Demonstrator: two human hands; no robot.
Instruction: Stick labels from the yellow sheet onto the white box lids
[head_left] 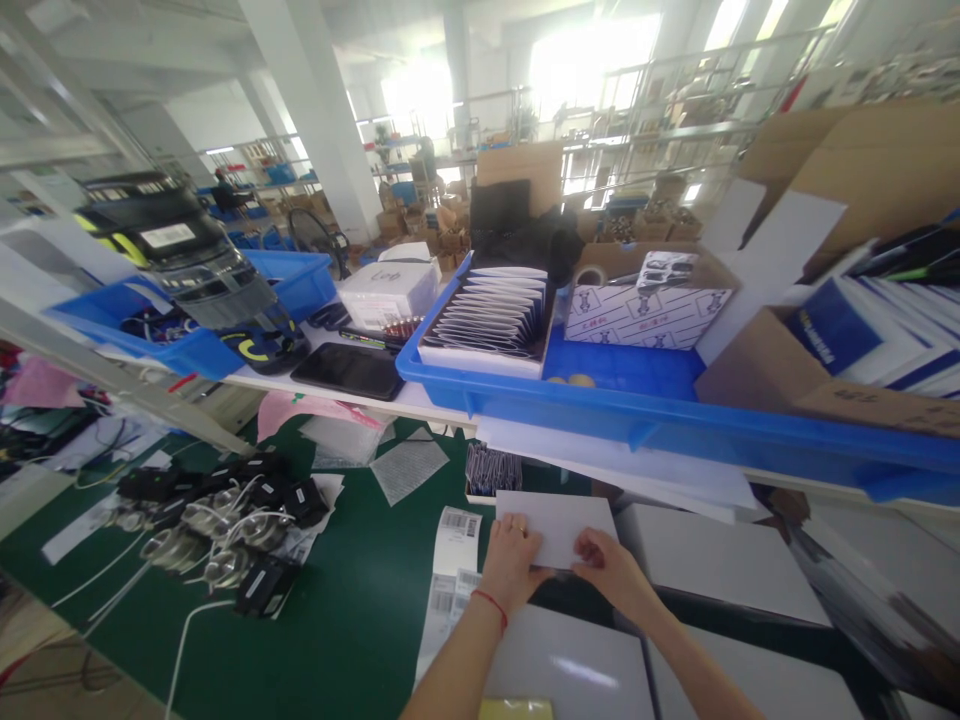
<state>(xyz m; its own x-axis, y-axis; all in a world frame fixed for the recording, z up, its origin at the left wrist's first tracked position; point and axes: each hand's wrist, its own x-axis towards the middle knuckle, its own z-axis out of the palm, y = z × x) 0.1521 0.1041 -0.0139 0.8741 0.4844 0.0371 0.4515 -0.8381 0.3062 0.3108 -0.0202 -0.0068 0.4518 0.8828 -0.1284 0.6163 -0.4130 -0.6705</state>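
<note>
Beyond a larger white box [562,645], the left hand [512,552] seems to grip a small white box [556,525] between fingers and thumb; the fingers of the right hand [600,562] curl at its near edge, their grip unclear. The small white box looks already closed, though unlabelled on top, its long axis running left to right. Printed labels [459,524] lie left of the fingers.

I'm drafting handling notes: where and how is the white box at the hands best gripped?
Probably grip the white box by its left and right edges, from the near side with left hand and right hand: its flat top shows no handle. The neighbouring box sits close on the right, so the near right corner looks easier.
</note>
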